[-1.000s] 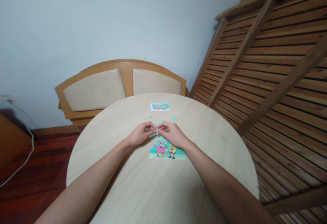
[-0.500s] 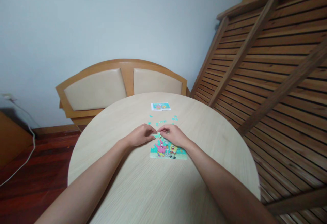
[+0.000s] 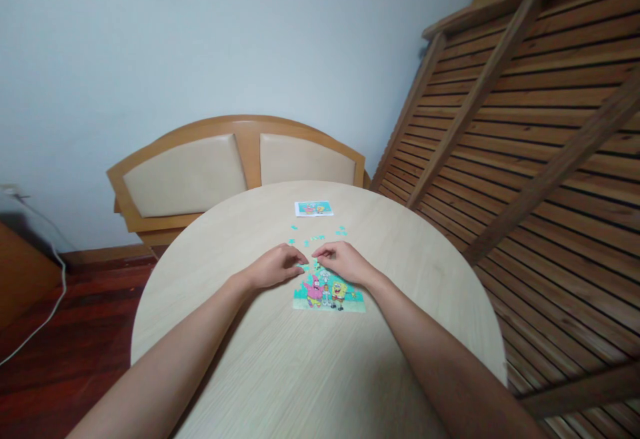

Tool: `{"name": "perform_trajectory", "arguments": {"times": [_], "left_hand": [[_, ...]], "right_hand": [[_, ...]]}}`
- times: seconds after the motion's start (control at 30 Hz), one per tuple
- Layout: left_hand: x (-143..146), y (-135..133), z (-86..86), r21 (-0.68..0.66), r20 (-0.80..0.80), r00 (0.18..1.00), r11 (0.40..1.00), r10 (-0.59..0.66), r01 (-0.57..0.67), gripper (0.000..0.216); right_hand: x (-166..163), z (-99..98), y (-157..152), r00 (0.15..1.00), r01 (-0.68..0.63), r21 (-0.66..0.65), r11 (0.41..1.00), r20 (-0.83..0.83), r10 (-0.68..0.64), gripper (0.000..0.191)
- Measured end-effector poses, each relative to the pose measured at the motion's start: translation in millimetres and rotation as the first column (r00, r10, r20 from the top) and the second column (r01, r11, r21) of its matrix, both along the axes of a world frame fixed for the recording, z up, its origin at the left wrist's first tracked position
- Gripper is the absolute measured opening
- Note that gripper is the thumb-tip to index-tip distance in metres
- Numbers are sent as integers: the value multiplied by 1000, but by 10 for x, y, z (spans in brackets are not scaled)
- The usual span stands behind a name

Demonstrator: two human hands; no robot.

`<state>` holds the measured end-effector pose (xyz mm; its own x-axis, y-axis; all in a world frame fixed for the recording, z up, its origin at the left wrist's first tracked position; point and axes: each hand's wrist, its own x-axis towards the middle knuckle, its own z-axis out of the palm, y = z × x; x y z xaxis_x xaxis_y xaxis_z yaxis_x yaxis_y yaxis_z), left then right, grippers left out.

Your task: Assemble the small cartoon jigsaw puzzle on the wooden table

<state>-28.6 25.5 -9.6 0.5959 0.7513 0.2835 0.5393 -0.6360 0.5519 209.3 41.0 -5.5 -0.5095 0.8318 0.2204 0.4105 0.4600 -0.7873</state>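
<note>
the fingers [image 3: 301,257] of the left hand [image 3: 275,267] are bent, with the thumb a little apart below them, at the upper left of a jigsaw puzzle [image 3: 330,292]; i cannot tell whether they grasp a piece. the right hand [image 3: 345,263] is bent too, its fingertips close together just across from the left ones without touching them, over the puzzle's upper part. whether it pinches anything is too small to tell.

the puzzle lies flat on a round, pale table [image 3: 280,365], between the two forearms. its lower part is joined up and shows a pink figure [image 3: 315,291] at left, a yellow figure [image 3: 339,294] at right and a thin pale figure [image 3: 326,280] between them, on a teal ground. its upper edge is uneven and partly hidden by the hands.

beyond the hands, small loose pieces [image 3: 317,238] lie scattered, mostly teal. farther back a picture card [image 3: 314,209] lies flat, bearing a similar scene.

behind the table stands a headboard [image 3: 253,159] with two cream panels [image 3: 187,179], near a plain wall [image 3: 250,39]. a slatted wooden frame [image 3: 525,125] leans at the right.
</note>
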Motion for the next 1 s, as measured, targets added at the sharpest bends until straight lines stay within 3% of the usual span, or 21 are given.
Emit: {"name": "perform_trajectory", "arguments": {"times": [0.2, 0.43, 1.0], "left_hand": [[88, -98, 84, 119, -32, 986, 979, -164, 167, 30], [224, -219, 132, 110, -153, 960, 961, -235, 253, 38], [245, -244, 148, 109, -196, 953, 961, -230, 255, 35]], "right_hand": [[308, 91, 80, 991, 25, -59, 998, 130, -17, 26], [384, 130, 66, 981, -1, -138, 990, 194, 28, 26], [411, 135, 61, 974, 5, -154, 988, 223, 30, 27]]}}
